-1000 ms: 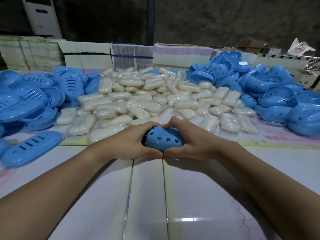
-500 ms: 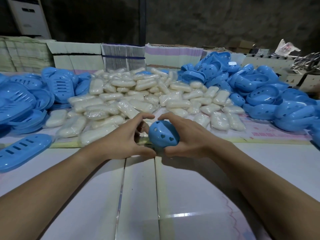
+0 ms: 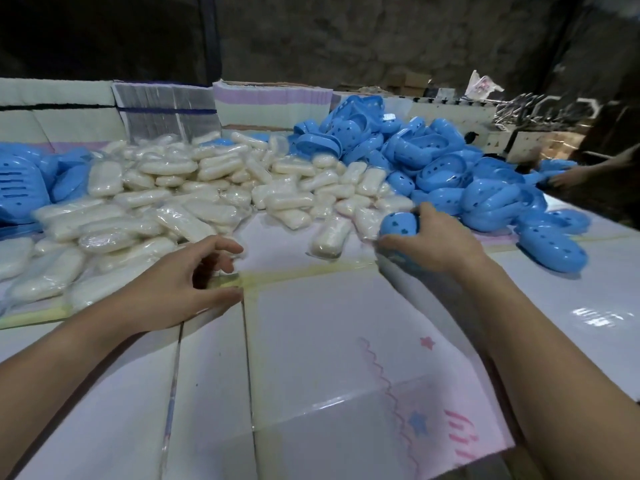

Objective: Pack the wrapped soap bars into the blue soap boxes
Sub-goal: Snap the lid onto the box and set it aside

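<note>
The person's right hand (image 3: 434,242) grips a closed blue soap box (image 3: 398,227), fingers and thumb curled over its near end, carrying it low over the table (image 3: 346,341) toward the heap of blue box halves (image 3: 450,174) that lies just beyond and outboard of the grip. The left hand (image 3: 183,289) holds nothing; its fingers are loosely curved and spread above the table's taped seam, well apart from the held box. The held box appears shut, lid on base, so one bar is presumably packed inside, though the contents cannot be seen. Much of the task remains: a broad pile of wrapped soap bars (image 3: 194,188) lies beyond the left hand and between the two hands' reach, and one stray bar (image 3: 330,237) rests just inboard of the grip, near the box but not touching it as far as the view shows. More blue lids (image 3: 20,188) are stacked outboard of the left hand. The box is a rounded oval shell of glossy blue plastic pierced with small cut-out holes; the bars are pale, oblong, and sealed in clear crinkled film that catches the light. A second person's hand (image 3: 568,176) reaches into the heap far outboard of the grip, blurred at the frame edge.
</note>
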The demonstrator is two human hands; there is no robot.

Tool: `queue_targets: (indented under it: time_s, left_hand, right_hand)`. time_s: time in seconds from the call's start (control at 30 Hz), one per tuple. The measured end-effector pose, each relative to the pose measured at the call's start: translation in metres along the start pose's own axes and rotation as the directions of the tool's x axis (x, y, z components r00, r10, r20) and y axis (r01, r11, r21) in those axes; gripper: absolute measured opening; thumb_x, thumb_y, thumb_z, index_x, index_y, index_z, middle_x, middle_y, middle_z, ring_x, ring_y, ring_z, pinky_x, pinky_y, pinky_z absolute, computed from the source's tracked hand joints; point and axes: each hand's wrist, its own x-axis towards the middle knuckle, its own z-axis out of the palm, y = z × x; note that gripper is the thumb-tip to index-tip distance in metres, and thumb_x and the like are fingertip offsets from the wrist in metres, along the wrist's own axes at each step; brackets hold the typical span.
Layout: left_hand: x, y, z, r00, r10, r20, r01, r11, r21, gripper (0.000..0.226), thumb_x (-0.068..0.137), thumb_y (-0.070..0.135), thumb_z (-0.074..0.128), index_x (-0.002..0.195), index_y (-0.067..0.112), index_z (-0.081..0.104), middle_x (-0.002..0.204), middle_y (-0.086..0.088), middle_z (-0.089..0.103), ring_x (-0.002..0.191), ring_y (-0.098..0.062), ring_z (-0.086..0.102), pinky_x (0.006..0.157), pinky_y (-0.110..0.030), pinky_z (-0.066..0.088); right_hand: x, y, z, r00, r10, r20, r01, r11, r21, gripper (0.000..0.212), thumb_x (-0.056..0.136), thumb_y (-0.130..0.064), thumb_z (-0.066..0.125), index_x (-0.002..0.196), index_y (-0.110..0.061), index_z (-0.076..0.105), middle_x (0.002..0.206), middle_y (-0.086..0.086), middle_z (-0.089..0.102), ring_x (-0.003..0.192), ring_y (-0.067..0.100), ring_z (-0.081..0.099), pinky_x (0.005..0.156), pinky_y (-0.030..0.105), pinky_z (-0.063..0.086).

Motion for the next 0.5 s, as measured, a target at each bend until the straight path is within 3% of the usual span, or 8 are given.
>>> queue_targets:
  time_s: [0.07,0.13,0.27,0.4,0.5]
  left_hand:
    - [0.001,-0.002,0.000,1.000,0.011,0.010,-0.011,1.000,0.009,0.050,0.076,0.032,0.086,0.106,0.059,0.058,0.102,0.026,0.063,0.097,0.001,0.062,0.087,-0.019,0.048]
    - [0.001,-0.004,-0.001,1.000,0.004,0.009,-0.004,1.000,0.004,0.049,0.068,0.050,0.085,0.109,0.057,0.060,0.101,0.024,0.064,0.094,0.000,0.062,0.084,-0.020,0.048]
    - [0.004,-0.014,-0.003,1.000,0.001,0.010,-0.002,0.999,0.041,0.066,0.058,0.071,0.072,0.118,0.049,0.062,0.102,0.017,0.067,0.090,-0.004,0.064,0.075,-0.015,0.047]
    - [0.005,-0.023,-0.004,0.999,-0.037,-0.018,0.037,0.999,0.030,0.078,0.057,0.082,0.072,0.125,0.044,0.062,0.102,0.017,0.069,0.091,-0.003,0.067,0.084,-0.032,0.053]
    - [0.004,-0.032,-0.002,0.998,-0.060,-0.033,0.061,0.998,0.021,0.083,0.062,0.080,0.073,0.131,0.037,0.061,0.102,0.014,0.071,0.092,-0.002,0.068,0.081,-0.031,0.057]
  right_hand:
    - [0.003,0.022,-0.006,0.997,0.053,-0.057,-0.055,0.998,-0.028,0.072,0.064,-0.069,0.068,0.116,-0.024,0.048,0.105,0.002,0.059,0.092,0.025,0.056,0.074,0.038,0.045]
    - [0.007,0.046,-0.008,0.989,0.123,-0.077,-0.128,0.989,-0.074,0.073,0.067,-0.070,0.066,0.120,-0.023,0.049,0.111,0.003,0.059,0.099,0.026,0.056,0.076,0.038,0.043]
    - [0.014,0.088,-0.005,0.935,0.320,-0.153,-0.344,0.925,-0.164,0.073,0.076,-0.069,0.057,0.127,-0.016,0.051,0.134,0.014,0.051,0.126,0.038,0.043,0.097,0.051,0.038]
    - [0.025,0.119,-0.013,0.884,0.374,-0.280,-0.441,0.866,-0.235,0.052,0.084,-0.051,0.060,0.119,-0.012,0.057,0.138,0.016,0.041,0.131,0.041,0.031,0.105,0.057,0.029]
    - [0.030,0.139,-0.015,0.859,0.379,-0.345,-0.476,0.839,-0.264,0.044,0.086,-0.044,0.063,0.117,-0.014,0.060,0.136,0.015,0.042,0.129,0.041,0.033,0.105,0.055,0.029]
